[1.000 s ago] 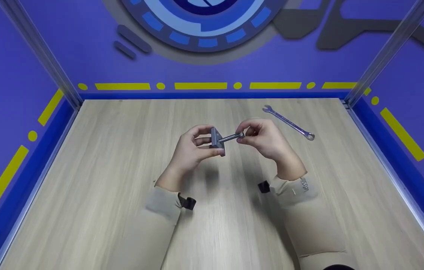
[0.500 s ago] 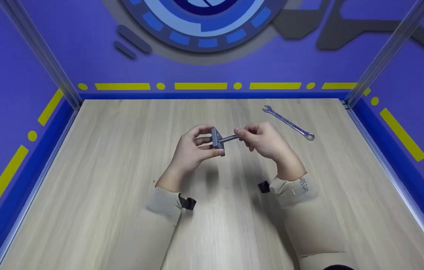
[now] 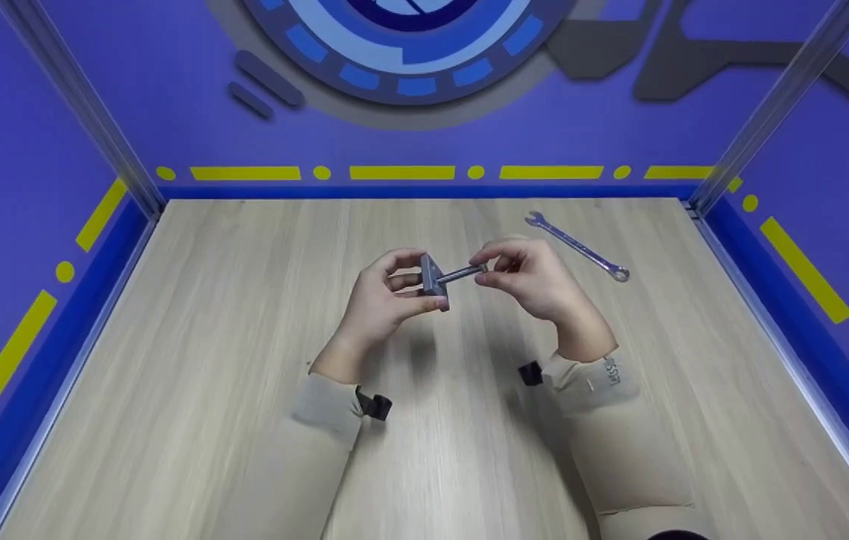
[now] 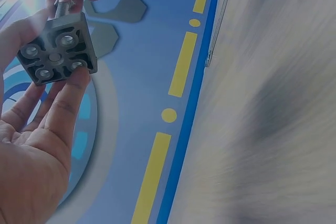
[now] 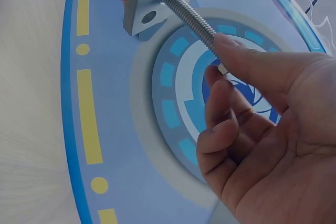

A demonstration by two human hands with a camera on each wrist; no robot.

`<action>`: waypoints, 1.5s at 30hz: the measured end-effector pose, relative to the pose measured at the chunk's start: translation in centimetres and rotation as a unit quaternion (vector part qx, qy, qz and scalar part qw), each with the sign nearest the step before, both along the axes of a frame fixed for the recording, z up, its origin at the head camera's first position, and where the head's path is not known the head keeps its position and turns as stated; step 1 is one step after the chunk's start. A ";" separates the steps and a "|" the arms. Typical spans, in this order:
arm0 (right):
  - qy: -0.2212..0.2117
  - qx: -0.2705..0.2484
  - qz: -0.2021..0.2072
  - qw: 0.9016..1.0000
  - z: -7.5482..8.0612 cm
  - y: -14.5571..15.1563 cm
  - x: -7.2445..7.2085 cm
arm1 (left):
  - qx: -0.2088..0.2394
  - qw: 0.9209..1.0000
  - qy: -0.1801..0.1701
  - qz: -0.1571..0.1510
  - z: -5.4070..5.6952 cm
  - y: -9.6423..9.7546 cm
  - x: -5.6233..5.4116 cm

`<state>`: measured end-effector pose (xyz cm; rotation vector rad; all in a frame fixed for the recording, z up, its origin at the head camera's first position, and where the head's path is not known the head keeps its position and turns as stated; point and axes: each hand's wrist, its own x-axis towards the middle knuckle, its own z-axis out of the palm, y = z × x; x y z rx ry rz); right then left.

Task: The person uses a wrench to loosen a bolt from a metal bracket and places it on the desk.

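Above the table, my left hand [image 3: 381,298] grips a square grey metal plate [image 3: 430,279] by its edges, between thumb and fingers. The left wrist view shows the plate's ribbed face [image 4: 54,44], with a hole at each corner. A threaded bolt [image 3: 460,274] sticks out from the middle of the plate's other face, slanting toward my right hand [image 3: 537,281]. That hand pinches the bolt's outer end with thumb and fingertips. In the right wrist view the bolt's thread [image 5: 191,19] is bare between plate and thumb, and the fingers partly cover its end.
A combination wrench [image 3: 578,246] lies on the wooden table [image 3: 229,315], behind and to the right of my right hand. Blue panels with yellow marks [image 3: 402,173] wall the table at the back and sides, joined by metal corner posts [image 3: 777,105].
My right fingers turn at the bolt's end: half a second ago they were rolled over it, now they are spread back around it. The plate and left hand stay nearly still.
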<state>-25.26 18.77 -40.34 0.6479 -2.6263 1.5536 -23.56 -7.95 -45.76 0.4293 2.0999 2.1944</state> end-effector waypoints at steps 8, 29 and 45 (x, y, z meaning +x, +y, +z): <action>-0.006 0.000 0.004 1.000 0.0 0.2 -0.2 | 0.016 1.000 -0.005 -0.001 0.1 0.0 0.0; -0.068 0.023 -0.011 0.997 -0.2 -0.1 -0.2 | -0.017 1.000 0.009 0.020 0.1 0.2 0.1; 0.013 -0.001 -0.006 1.000 0.0 0.0 0.0 | -0.007 1.000 0.005 0.006 0.4 -0.4 0.0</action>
